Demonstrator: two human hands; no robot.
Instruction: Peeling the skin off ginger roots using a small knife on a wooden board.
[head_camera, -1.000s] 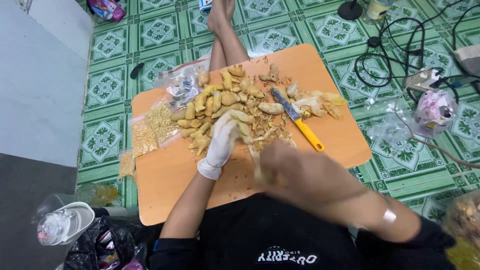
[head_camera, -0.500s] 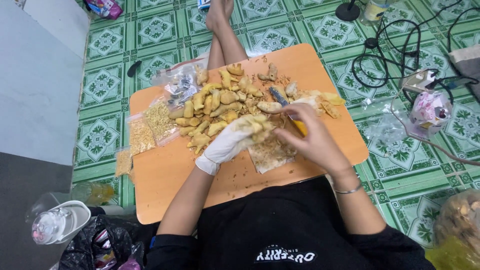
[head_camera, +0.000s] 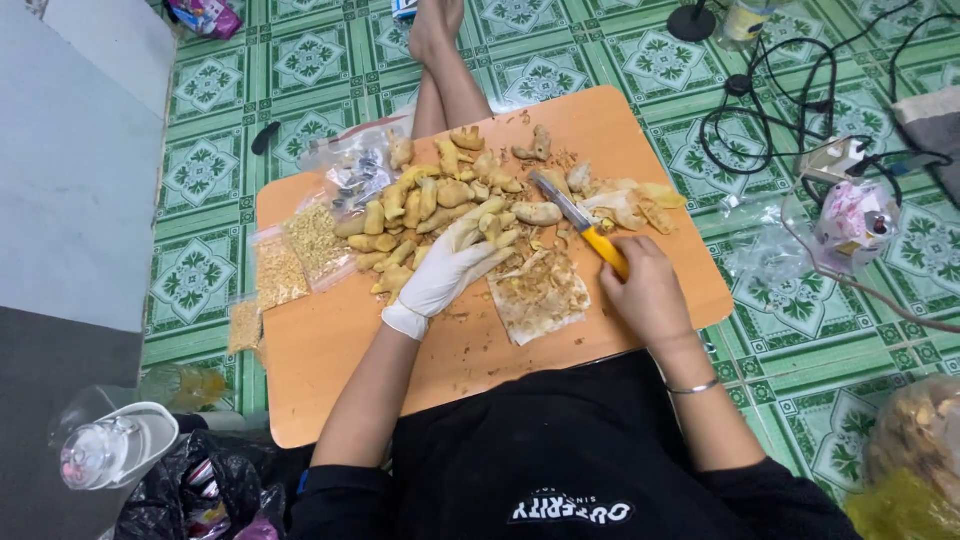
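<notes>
A heap of pale yellow knobbly pieces (head_camera: 440, 200) covers the far half of a low orange table (head_camera: 330, 350). My left hand (head_camera: 445, 275) wears a white glove and rests with its fingers spread on the near edge of the heap, holding nothing I can make out. My right hand (head_camera: 650, 295) is bare, with a thin bracelet at the wrist. Its fingers curl over the near end of a yellow-handled knife (head_camera: 580, 222), which lies flat on the table with its blade pointing away to the left. A sheet of paper with brown scraps (head_camera: 540, 295) lies between my hands.
Clear plastic bags of crumbly yellow bits (head_camera: 300, 250) hang over the table's left side. Black cables and a power strip (head_camera: 830, 160) lie on the green tiled floor at right, near a pink-white bag (head_camera: 860, 215). A plastic bottle (head_camera: 100, 455) and black bag (head_camera: 190, 490) sit bottom left.
My right hand has swung from in front of my body out to the right and onto the knife's handle. My gloved left hand has stayed at the heap, shifting slightly.
</notes>
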